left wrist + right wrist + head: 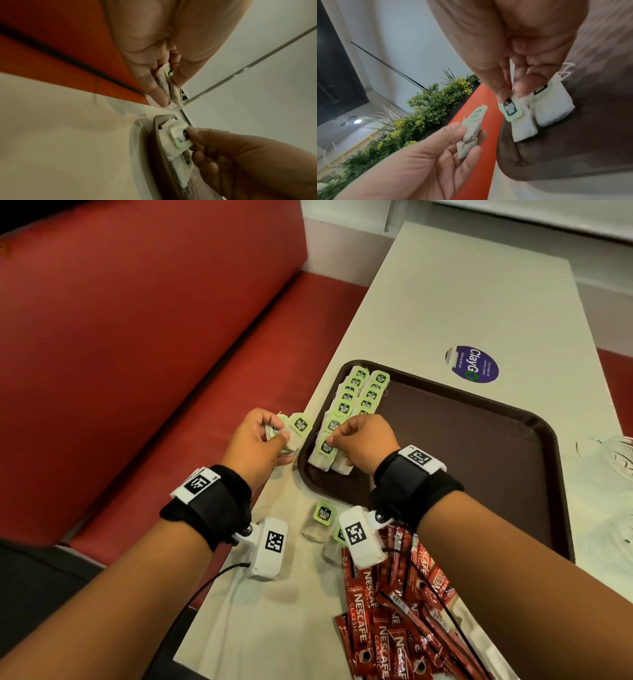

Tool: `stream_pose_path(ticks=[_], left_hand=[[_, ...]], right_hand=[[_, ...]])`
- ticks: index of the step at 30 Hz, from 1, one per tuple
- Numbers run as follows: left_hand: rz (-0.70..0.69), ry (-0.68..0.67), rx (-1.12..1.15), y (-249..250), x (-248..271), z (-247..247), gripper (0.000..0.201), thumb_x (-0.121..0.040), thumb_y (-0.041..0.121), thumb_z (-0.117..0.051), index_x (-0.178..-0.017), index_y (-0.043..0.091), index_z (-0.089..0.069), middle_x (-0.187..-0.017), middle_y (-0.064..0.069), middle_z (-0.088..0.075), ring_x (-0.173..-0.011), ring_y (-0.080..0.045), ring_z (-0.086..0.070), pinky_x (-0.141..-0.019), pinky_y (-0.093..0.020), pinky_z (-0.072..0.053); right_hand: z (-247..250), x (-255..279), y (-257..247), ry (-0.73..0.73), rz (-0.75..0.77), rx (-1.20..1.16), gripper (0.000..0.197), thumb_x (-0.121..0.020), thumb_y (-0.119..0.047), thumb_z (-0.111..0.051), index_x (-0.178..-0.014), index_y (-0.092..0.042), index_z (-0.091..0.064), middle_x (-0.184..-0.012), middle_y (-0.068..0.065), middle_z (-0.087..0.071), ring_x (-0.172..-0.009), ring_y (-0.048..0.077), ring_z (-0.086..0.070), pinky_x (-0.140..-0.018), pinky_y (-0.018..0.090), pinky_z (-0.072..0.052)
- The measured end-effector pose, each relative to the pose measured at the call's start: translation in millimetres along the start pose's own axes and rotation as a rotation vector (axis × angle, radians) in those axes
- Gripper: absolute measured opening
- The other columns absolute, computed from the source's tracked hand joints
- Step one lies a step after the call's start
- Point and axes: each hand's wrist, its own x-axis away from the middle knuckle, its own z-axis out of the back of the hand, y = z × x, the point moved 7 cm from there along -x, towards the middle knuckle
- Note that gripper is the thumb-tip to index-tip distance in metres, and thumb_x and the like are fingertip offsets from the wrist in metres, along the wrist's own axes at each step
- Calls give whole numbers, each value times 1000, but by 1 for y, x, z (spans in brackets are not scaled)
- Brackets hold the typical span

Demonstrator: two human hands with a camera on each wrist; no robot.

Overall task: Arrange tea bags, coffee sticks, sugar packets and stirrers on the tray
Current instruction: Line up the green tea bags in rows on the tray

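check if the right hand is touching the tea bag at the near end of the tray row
Touching. The right wrist view shows the right hand pinching that tea bag's green tag on the tray.

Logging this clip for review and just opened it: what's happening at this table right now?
A person is lining up tea bags on a brown tray. The right hand pinches the tag of a tea bag at the near end of two rows. The left hand holds spare tea bags beside the tray. Coffee sticks and loose tea bags lie on the table.
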Motion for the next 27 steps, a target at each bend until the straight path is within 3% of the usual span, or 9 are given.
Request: stream_pose_path(ticks=[4, 8, 10, 13, 16, 19, 22, 25, 27], left_hand=[[9, 7, 16, -3, -1, 3, 26, -94, -4, -52, -87, 19, -43, -83, -11, -53, -60, -10, -61, -60, -25, -58], [10, -1, 38, -3, 0, 1, 29, -93, -6, -53, -88, 19, -40, -96, -22, -55, -72, -23, -62, -58, -25, -57], [10, -12, 58, -2, 1, -1, 30, -93, -7, -52, -89, 19, -38, -98, -22, -55, -78, -28, -61, -57, -24, -57], [17, -8, 67, -2, 3, -3, 31, -92, -7, -54, -89, 19, -38, -100, -22, -56, -82, -33, -60, -57, -25, -58], [27, -13, 73, -1, 4, -5, 30, -92, -6, -55, -90, 19, -38, -102, -22, -57, -84, -33, -59, -58, -25, -57], [37, -60, 102, 3, 7, -11, 28, -93, -4, -54, -91, 19, -39, -98, -9, -65, -82, -27, -63, -59, -25, -57], [41, -121, 135, 8, 9, -20, 27, -94, -3, -55, -92, 19, -39, -99, -5, -66, -77, -22, -66, -62, -27, -58], [52, -160, 116, 9, 9, -28, 26, -93, -1, -57, -92, 19, -41, -98, -6, -65, -76, -20, -65, -65, -31, -57], [52, -184, 93, 9, 10, -33, 21, -93, 3, -58, -92, 18, -43, -98, -8, -63, -77, -18, -64, -66, -32, -57]], right_hand=[[-4, -9, 3, 16, -66, -27, 14, -86, -14, -69, -85, 0, -72, -60, 10, -62, -49, 16, -56, -77, 43, -59], [-3, -18, -1, 39, -61, 58, 12, -88, -16, -68, -79, -8, -68, -59, 7, -64, -50, 15, -60, -77, 38, -59], [-1, -22, -4, 53, -44, 175, 15, -87, -20, -68, -82, -6, -67, -64, 6, -67, -58, 21, -65, -75, 36, -59], [0, -24, -9, 64, -4, 344, 26, -83, -26, -72, -88, -2, -66, -85, 14, -71, -80, 30, -69, -77, 39, -58], [7, -19, -14, 106, 42, 393, 28, -85, -32, -71, -85, -5, -65, -88, 12, -71, -82, 28, -68, -76, 36, -56], [17, -7, -20, 144, 109, 237, 38, -89, -40, -63, -86, -3, -67, -84, 14, -70, -79, 28, -66, -72, 35, -53], [16, 7, -21, 41, 132, 89, 41, -87, -44, -65, -84, -4, -69, -83, 20, -69, -72, 29, -64, -71, 39, -55], [14, 16, -14, -38, 97, -74, 18, -83, -22, -74, -83, -7, -64, -82, 20, -68, -64, 18, -60, -63, 32, -50], [15, 20, -6, -54, 59, -209, 15, -84, -8, -72, -85, -8, -57, -77, 18, -65, -59, 15, -61, -56, 26, -47]])
